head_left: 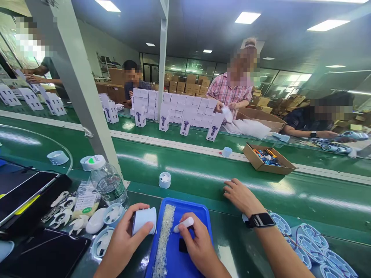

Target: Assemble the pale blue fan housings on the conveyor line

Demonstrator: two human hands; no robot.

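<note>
The pale blue cup (144, 220) in my left hand (123, 241) looks like smooth matt plastic; the blue tray (199, 214) is glossy plastic, the green belt (203, 173) shiny, the box (268, 160) brown cardboard.

**Blue, green and white on the line**

The tray (199, 210) is bright blue, with a pale strip of tiny beads (165, 235) that look whitish. The left hand (124, 241) has a light blue ring piece (144, 221). The right hand (198, 245) has a small white stick (183, 224). The belt (203, 173) is shiny dark green with a white stripe. A co-worker's hand (239, 195) has a black watch (260, 220). The boxes (179, 110) are white with dark purple pictures. The person behind them wears a pink and white checked shirt (228, 92). The carton (268, 158) is brown. The bottle (108, 181) is clear with a white cap and a green spot, I think.
</note>
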